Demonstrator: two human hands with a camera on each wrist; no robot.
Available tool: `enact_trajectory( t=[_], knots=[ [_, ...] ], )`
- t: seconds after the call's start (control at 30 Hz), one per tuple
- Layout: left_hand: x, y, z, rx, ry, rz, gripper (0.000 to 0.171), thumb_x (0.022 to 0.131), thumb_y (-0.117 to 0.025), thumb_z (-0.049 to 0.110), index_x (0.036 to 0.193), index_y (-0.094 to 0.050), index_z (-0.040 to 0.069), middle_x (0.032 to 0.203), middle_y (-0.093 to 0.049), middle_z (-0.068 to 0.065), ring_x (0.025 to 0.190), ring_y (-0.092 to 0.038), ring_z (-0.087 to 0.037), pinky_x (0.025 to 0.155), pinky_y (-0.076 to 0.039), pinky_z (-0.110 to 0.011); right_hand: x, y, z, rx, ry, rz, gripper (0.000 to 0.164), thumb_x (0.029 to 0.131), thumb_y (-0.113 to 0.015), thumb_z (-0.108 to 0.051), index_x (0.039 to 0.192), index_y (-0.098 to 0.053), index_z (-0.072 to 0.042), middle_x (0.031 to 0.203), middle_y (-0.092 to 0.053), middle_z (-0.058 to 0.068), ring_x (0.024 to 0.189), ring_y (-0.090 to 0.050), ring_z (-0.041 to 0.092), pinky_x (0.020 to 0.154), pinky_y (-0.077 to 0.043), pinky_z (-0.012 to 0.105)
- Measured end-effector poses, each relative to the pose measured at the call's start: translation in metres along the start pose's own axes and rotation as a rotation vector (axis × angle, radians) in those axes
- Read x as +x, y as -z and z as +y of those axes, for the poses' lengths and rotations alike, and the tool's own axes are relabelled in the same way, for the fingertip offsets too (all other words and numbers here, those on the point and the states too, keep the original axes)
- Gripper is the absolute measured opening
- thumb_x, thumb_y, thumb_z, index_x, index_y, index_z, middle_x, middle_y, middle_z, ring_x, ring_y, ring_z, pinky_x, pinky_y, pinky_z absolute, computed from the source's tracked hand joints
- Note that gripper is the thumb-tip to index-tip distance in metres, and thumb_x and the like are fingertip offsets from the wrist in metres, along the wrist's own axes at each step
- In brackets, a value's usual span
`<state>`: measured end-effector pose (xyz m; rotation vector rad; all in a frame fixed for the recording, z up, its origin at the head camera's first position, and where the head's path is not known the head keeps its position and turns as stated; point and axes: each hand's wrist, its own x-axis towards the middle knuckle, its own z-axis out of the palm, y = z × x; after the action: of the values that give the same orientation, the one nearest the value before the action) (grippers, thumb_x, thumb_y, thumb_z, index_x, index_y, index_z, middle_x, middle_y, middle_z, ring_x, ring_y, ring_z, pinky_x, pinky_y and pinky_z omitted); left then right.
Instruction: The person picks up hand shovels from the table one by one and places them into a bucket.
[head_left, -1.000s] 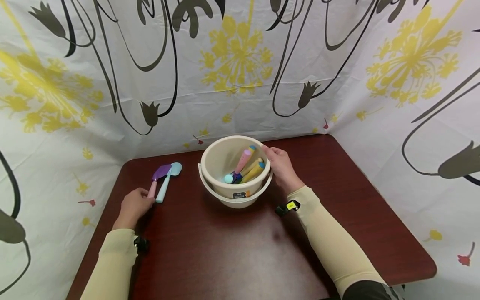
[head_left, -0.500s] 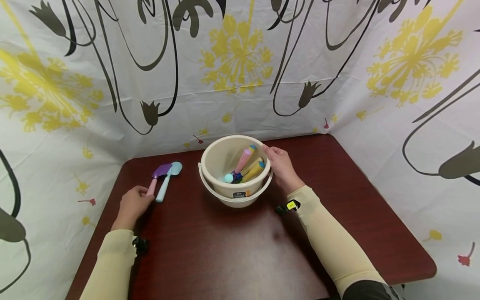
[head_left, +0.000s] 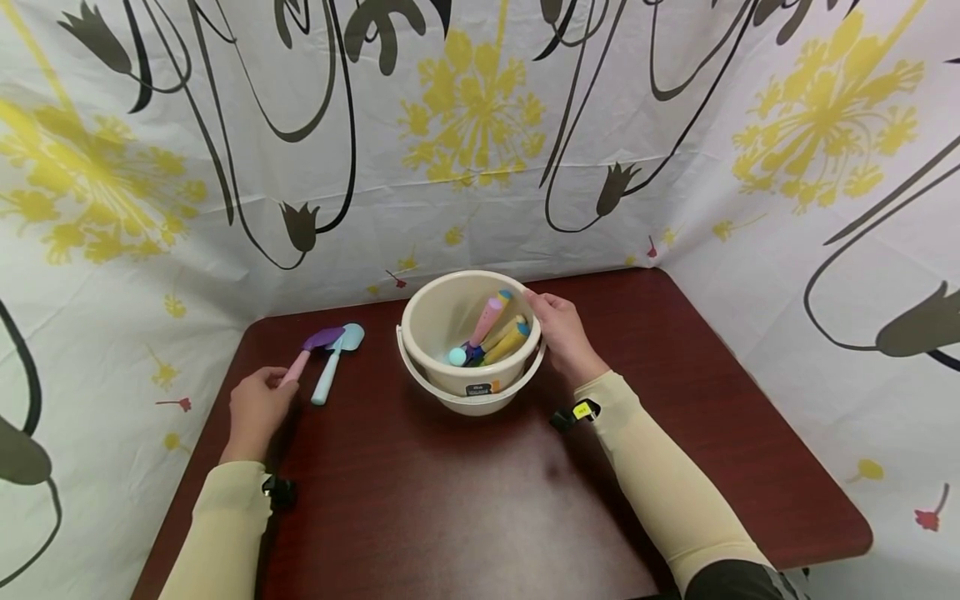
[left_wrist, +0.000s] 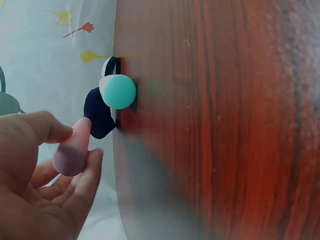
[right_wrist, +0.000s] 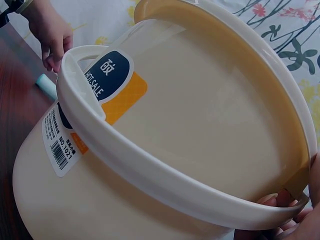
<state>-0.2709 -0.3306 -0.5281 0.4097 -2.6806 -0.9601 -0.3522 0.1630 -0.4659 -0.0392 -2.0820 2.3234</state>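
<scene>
My left hand (head_left: 258,408), at the left of the table, pinches the pink handle of a small toy shovel (head_left: 296,368) with a purple blade. In the left wrist view thumb and fingers hold the end of that pink handle (left_wrist: 75,150). Beside it lies a light blue toy shovel (head_left: 327,377), its round blade overlapping the purple one in the head view. My right hand (head_left: 564,337) grips the right rim of a cream bucket (head_left: 435,325), the thumb over the edge. Inside the bucket are several toy tools with pink, yellow and blue-tipped handles (head_left: 487,321).
The bucket's white carrying handle (head_left: 438,393) hangs down around its front. A dark red wooden table (head_left: 450,500) carries everything, with rounded corners. Patterned cloth (head_left: 472,225) stands right behind the table and along both sides.
My left hand has shifted left and slightly away with the pink handle, and the purple blade has tilted to look narrower. My right hand and the bucket stay in place.
</scene>
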Motion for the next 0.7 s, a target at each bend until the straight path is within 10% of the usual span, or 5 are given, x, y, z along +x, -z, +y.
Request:
enact_trajectory(
  t=[0.3,0.7],
  knots=[
    [0.001,0.004,0.003,-0.038,-0.049,0.161,0.035,0.106,-0.074,0.021,0.132,-0.077,-0.003,0.121,-0.076,-0.03,0.106,-0.068,-0.048,0.091,-0.052,-0.06,0.0,0.0,-0.001,-0.014,-0.005,-0.003,0.041,0.109,-0.071,-0.041,0.093,-0.069,-0.003,0.079,-0.069,0.001,0.064,-0.066,0.01,0.055,-0.055,0.023],
    [0.0,0.009,0.011,-0.159,-0.052,0.292,0.034,0.107,-0.076,0.026,0.127,-0.081,-0.001,0.11,-0.078,-0.025,0.092,-0.064,-0.034,0.072,-0.043,-0.027,0.0,0.0,0.001,-0.014,-0.004,0.002,0.041,0.109,-0.07,-0.041,0.092,-0.069,-0.004,0.078,-0.069,0.001,0.064,-0.067,0.011,0.054,-0.055,0.023]
  ],
)
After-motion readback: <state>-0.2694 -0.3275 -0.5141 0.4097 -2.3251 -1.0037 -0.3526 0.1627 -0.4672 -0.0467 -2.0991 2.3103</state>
